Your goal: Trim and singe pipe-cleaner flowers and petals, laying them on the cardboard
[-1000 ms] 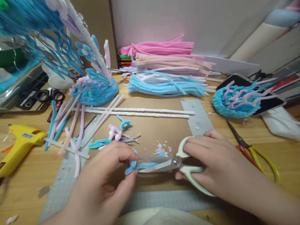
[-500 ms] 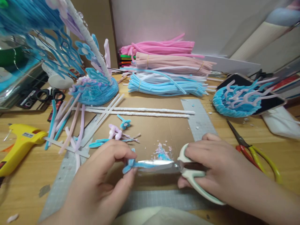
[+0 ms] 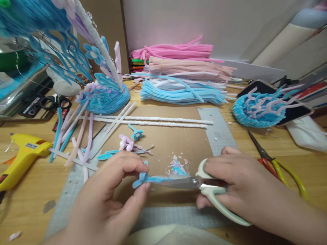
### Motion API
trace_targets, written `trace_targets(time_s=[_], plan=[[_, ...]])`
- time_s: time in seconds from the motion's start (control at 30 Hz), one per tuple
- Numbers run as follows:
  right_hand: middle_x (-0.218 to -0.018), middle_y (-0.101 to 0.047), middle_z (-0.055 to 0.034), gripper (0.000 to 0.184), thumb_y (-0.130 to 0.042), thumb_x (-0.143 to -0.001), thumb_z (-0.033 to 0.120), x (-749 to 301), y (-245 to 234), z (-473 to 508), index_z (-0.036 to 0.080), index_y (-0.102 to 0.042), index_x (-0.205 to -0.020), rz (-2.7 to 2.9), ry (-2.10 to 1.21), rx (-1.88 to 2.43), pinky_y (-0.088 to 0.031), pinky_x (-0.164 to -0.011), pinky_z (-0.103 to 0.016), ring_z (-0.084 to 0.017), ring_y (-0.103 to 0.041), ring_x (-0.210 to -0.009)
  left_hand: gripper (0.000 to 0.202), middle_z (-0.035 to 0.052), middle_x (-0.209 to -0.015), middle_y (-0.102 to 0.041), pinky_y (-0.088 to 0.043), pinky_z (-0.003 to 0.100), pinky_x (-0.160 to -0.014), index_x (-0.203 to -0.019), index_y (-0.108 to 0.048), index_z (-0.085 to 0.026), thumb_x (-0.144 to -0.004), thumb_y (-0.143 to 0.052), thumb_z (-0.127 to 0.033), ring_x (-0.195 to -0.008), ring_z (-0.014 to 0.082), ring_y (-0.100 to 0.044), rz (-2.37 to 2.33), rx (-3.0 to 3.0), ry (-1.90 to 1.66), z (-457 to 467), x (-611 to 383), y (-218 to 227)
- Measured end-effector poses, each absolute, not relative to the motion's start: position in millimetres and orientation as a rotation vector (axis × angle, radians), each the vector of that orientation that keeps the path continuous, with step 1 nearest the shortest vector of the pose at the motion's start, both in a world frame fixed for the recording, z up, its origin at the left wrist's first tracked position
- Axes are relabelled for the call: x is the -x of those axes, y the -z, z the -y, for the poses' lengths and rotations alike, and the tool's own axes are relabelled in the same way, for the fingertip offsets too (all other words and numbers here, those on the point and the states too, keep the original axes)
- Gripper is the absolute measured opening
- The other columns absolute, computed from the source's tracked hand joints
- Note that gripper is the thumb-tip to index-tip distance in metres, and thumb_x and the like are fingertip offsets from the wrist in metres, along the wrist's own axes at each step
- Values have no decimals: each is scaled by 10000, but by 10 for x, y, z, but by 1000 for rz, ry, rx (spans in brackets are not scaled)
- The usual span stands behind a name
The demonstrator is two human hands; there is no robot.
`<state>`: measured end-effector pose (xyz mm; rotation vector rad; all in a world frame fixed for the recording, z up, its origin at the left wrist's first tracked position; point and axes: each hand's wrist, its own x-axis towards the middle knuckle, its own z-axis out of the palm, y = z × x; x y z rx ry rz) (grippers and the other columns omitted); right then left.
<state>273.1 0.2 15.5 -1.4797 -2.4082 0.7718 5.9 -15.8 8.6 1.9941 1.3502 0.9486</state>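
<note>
Between the thumb and fingers of my left hand (image 3: 114, 190) is a small blue pipe-cleaner flower (image 3: 141, 179), its stem pointing right. My right hand (image 3: 237, 180) grips white-handled scissors (image 3: 195, 182), and their blades lie along the blue stem. Beyond the blades, a little heap of blue and pink fuzz clippings (image 3: 177, 166) rests on the brown cardboard (image 3: 186, 139). Near my left hand lie another blue flower (image 3: 137, 133), a lilac flower piece (image 3: 126, 142) and a blue leaf piece (image 3: 107, 155).
A yellow glue gun (image 3: 25, 149) lies at left, below a blue decorated stand (image 3: 107, 100). Pipe-cleaner bundles (image 3: 181, 92) are stacked at the back. Yellow-and-red-handled scissors (image 3: 270, 158) and a blue fuzzy round piece (image 3: 245, 110) sit at right. Two white rods (image 3: 166, 121) cross the cardboard.
The scissors have shifted slightly right and down, and their blades have come closer together along the stem. My left hand has hardly moved and still pinches the flower.
</note>
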Motion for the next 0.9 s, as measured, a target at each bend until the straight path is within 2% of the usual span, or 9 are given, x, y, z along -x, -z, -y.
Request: trace_targets(time_s=[0.33,0.63,0.9], plan=[[-603,-601,74,424,-850,-690,449,-2738,-107,-23,203,-513,-619,2454,-477,1462,-272,-667,-317,-130,-543,-570,279,-43,-954,-637,-505,250,-836,-979,-580,-313,-864,-562,-60,-941,131,-627,-1372,-1943,-972,134,-51,-52],[-631,-625,61,409,-847,-685,454,-2733,-132,-13,216,-518,-637,2458,-476,1468,-276,-671,-324,-150,-561,-593,266,-54,-879,-631,-508,219,-766,-906,-559,-300,-845,-559,-42,-889,119,-626,-1377,-1974,-973,130,-101,-103],[-636,-628,59,397,-860,-671,444,-2728,-134,-16,212,-540,-634,2466,-558,1524,-281,-685,-325,-156,-553,-608,285,-43,-922,-633,-508,243,-816,-930,-562,-301,-836,-559,-32,-968,139,-619,-1346,-1992,-966,141,-92,-93]])
